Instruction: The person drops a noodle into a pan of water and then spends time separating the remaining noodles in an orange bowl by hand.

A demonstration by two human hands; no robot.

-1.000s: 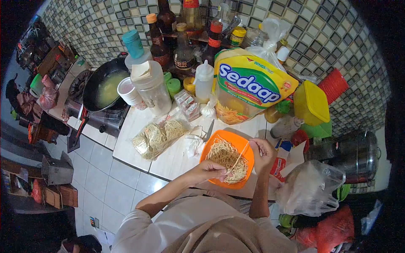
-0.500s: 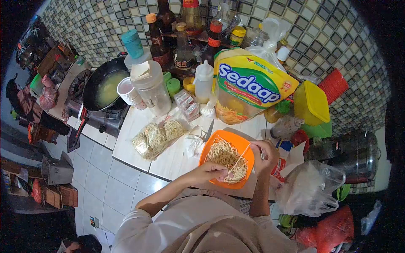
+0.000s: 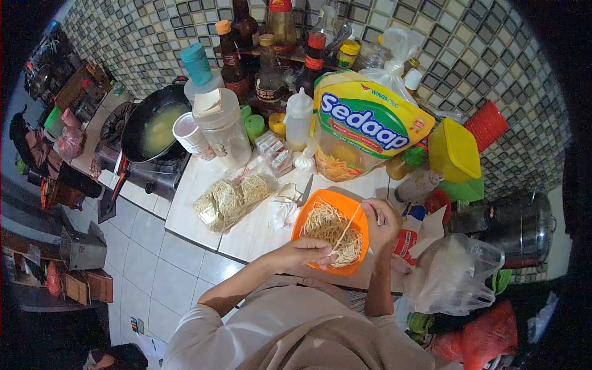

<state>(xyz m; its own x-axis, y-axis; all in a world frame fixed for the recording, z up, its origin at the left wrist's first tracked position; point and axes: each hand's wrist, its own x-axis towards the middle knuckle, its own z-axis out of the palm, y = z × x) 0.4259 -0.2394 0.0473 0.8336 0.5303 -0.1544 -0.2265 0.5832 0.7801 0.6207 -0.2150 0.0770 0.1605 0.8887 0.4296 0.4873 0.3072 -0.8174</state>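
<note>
An orange square bowl [image 3: 304,229] stands at the counter's front edge with pale noodles [image 3: 327,223] in it. My left hand [image 3: 306,251] is over the bowl's lower left side, its fingers pinched on the lower end of a noodle strand [image 3: 346,229]. At the bowl's right rim, my right hand [image 3: 381,221] is closed on the strand's upper end, so the strand runs slanting between both hands. A clear pack of noodle bundles [image 3: 229,202] lies left of the bowl, and crumpled white tissue [image 3: 285,213] and a knife [image 3: 307,189] lie between them.
A large Sedaap oil pouch [image 3: 364,126] stands behind the bowl. Bottles [image 3: 269,71] and a clear jar [image 3: 225,132] are at the back. A black pan [image 3: 157,129] with oil sits on the stove at left. A clear plastic bag [image 3: 453,274] is at right.
My right hand has moved slightly up and turned, and the strand between my hands stands steeper. My left hand has barely moved.
</note>
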